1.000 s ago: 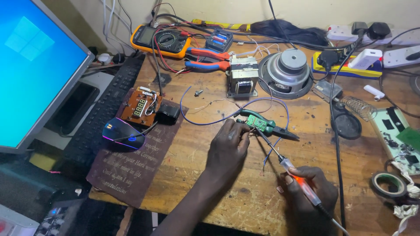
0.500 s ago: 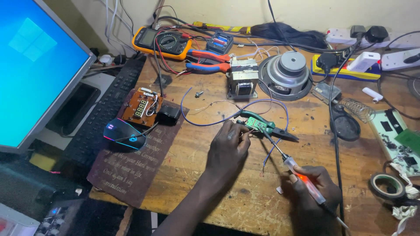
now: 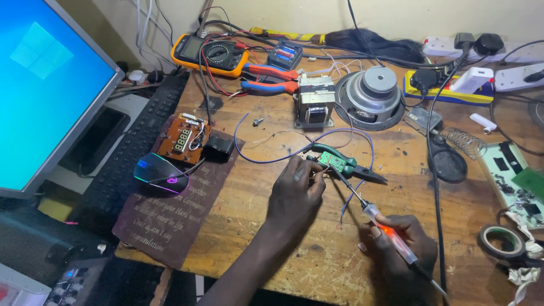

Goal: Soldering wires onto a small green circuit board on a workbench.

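the work in hand looks like soldering a joint on the small green circuit board [image 3: 332,162], which lies mid-bench on the scuffed wooden table [image 3: 249,238], resting across a pair of green-handled pliers [image 3: 362,171]. the left hand [image 3: 294,195] is curled, its fingertips pinched on thin wire leads at the board's near-left edge, steadying them. the right hand [image 3: 399,249] is closed pen-fashion around a slim soldering iron [image 3: 374,218] with a clear, orange-glowing handle, its dark metal tip slanted up to the board. my judgement: the joint calls for a steady tip and the leads held motionless. a thin purple wire [image 3: 266,158] loops loosely over the grainy wood, and a grey, round speaker cone [image 3: 371,96] sits well behind.
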